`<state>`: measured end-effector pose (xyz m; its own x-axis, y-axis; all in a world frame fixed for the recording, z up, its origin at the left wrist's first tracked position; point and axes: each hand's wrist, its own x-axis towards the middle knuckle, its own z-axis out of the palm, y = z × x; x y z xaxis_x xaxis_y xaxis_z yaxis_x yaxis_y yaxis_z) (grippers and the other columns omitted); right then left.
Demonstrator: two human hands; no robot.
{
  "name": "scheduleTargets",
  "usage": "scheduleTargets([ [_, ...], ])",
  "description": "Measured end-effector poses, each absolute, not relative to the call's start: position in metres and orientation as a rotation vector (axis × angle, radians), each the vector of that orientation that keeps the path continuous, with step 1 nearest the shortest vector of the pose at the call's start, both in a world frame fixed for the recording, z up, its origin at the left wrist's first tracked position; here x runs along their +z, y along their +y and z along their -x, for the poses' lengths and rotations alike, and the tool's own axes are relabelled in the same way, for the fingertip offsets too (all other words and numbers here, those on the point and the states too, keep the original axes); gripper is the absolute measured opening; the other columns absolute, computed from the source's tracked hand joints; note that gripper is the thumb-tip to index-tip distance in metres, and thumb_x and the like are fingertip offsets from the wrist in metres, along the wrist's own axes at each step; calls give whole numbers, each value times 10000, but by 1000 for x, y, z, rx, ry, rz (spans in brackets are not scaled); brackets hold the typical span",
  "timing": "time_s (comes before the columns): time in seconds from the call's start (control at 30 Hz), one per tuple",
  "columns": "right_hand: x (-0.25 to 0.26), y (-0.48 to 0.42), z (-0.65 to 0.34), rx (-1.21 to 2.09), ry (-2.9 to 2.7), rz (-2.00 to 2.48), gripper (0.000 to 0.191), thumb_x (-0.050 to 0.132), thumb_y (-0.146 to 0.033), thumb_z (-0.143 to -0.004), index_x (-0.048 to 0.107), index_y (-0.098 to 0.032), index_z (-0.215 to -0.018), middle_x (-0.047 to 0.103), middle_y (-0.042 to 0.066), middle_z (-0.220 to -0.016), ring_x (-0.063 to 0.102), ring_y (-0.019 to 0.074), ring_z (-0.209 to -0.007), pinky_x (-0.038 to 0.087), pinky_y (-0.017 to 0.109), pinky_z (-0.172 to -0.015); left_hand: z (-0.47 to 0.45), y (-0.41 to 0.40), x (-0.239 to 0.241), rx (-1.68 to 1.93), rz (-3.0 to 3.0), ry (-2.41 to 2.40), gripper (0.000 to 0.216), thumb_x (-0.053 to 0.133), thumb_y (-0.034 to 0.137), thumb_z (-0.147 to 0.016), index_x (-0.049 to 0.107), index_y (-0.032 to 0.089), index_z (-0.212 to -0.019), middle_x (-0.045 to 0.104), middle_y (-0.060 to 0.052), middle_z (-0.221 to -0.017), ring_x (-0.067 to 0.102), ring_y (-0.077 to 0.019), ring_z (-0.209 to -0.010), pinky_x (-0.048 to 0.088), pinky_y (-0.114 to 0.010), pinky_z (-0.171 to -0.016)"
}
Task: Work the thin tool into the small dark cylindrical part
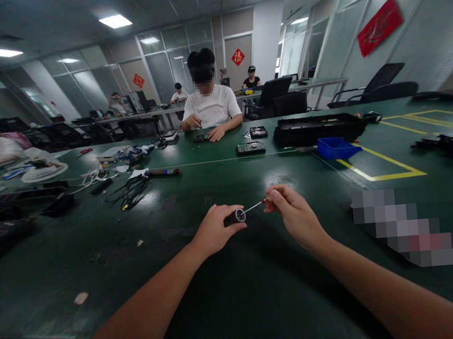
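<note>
Black, pale-rimmed short cylinder (pixel 237 217) is pinched by the half-curled left hand (pixel 217 226); at three o'clock, the nearly closed right hand (pixel 290 209) grips a slim metallic rod (pixel 253 207) reaching the rim. Farther out, at two o'clock, sits a blue plastic tray (pixel 335 150).

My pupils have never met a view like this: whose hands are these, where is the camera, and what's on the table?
No machine here: the bare hands belong to the person wearing the camera on their head, facing forward and down. The left hand holds a dark cylinder; the right hand holds a thin rod reaching the cylinder's pale-rimmed end. Farther across the green table are a blue bin and, leftward, black cables. A co-worker sits opposite.
</note>
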<state>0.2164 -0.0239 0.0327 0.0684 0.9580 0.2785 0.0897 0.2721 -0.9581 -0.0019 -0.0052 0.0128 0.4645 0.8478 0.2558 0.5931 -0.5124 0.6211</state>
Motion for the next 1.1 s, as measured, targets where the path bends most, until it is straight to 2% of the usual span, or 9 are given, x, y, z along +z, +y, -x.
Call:
scheduleTargets([
  [0.13,41,-28,-219,783,-1485,1214,276,541,-465,-917,618,-205,-865,627,12,-711,594,163,-660,474,322,-647,1,-6,15,765,-2253,1190,402,746,328,-836,639,290,-1222,682,-5,-1109,591,-216,-1020,390,-388,-989],
  [0.3,46,-31,-223,605,-1601,1396,331,620,-513,-856,590,-213,-718,607,0,-607,511,144,-523,368,293,-511,2,-5,15,799,-2215,1180,410,758,296,-827,641,285,-1219,675,-9,-1101,596,-207,-1011,416,-350,-917],
  [0.47,43,-34,-222,594,-1678,1283,185,568,-381,-894,639,-210,-885,672,24,-744,610,174,-652,429,297,-580,3,-3,12,819,-2203,1187,404,753,310,-830,645,283,-1218,670,-24,-1090,599,-213,-1003,428,-345,-893],
  [0.57,45,-35,-222,586,-1734,1294,145,509,-281,-900,639,-217,-907,662,9,-728,609,169,-645,422,292,-578,4,-3,10,822,-2200,1182,400,752,309,-831,645,290,-1217,667,-17,-1097,597,-208,-1015,429,-341,-906],
  [0.67,48,-37,-222,603,-1759,1300,223,454,-323,-947,647,-217,-918,654,3,-695,618,171,-648,424,294,-592,4,-3,10,822,-2199,1176,401,756,301,-827,647,297,-1214,666,-10,-1102,596,-204,-1023,430,-338,-912],
  [0.77,50,-37,-220,600,-1751,1366,352,411,-442,-982,669,-216,-902,593,-17,-575,575,159,-544,402,292,-551,4,-3,10,825,-2195,1181,401,758,296,-825,649,294,-1211,668,-12,-1102,599,-205,-1023,430,-340,-915],
  [0.83,51,-36,-220,611,-1729,1403,364,413,-465,-978,675,-213,-981,548,-33,-528,541,155,-492,386,288,-515,4,-3,11,821,-2195,1177,401,758,287,-825,650,292,-1211,668,-14,-1113,598,-208,-1035,426,-344,-930],
  [0.97,48,-34,-220,618,-1745,1367,328,422,-378,-970,622,-204,-1163,594,-17,-633,575,166,-570,409,292,-547,4,-2,11,819,-2192,1179,401,763,283,-819,653,285,-1204,670,-16,-1096,604,-208,-1021,432,-339,-915],
  [1.1,44,-34,-222,648,-1788,1330,292,413,-364,-974,648,-228,-1081,607,-4,-696,595,174,-649,427,307,-603,4,-2,11,822,-2188,1197,391,763,275,-817,658,275,-1194,671,-19,-1080,608,-209,-1010,433,-335,-901],
])
